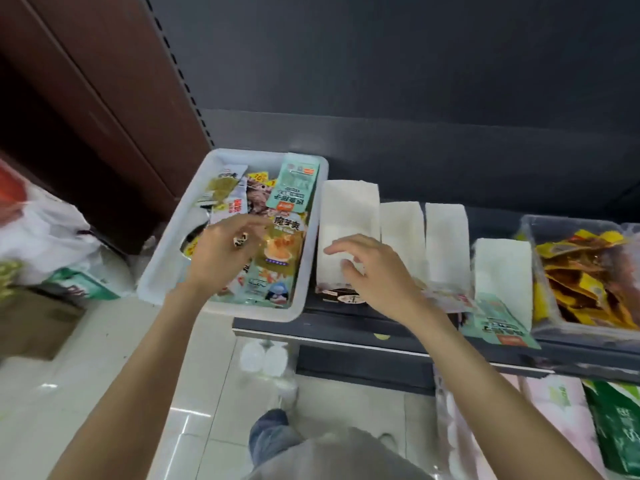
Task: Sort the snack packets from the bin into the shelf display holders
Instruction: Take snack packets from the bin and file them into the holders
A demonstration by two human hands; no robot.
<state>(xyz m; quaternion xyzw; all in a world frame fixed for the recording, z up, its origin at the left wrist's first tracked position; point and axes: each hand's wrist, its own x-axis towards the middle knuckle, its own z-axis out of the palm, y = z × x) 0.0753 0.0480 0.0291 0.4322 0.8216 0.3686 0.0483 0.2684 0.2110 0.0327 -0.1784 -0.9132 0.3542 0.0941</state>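
Note:
A white bin [166, 251] sits at the left end of the dark shelf, filled with several snack packets, among them a mint-green packet [294, 183] and a yellow one [282, 244]. My left hand [225, 251], wearing a ring, hovers over the packets with fingers reaching down; it holds nothing that I can see. To the right stand several white display holders [348, 216]. My right hand [370, 271] is spread open over the front of the leftmost holder, empty. A dark packet [341, 296] lies at that holder's front. Another mint-green packet [498, 323] lies in front of the fourth holder [502, 271].
A clear bin [540, 230] of yellow and brown packets stands at the right of the shelf [346, 327]. White plastic bags [45, 233] and a cardboard box [34, 323] lie on the tiled floor at left. Packaged goods [616, 420] fill the lower shelf at right.

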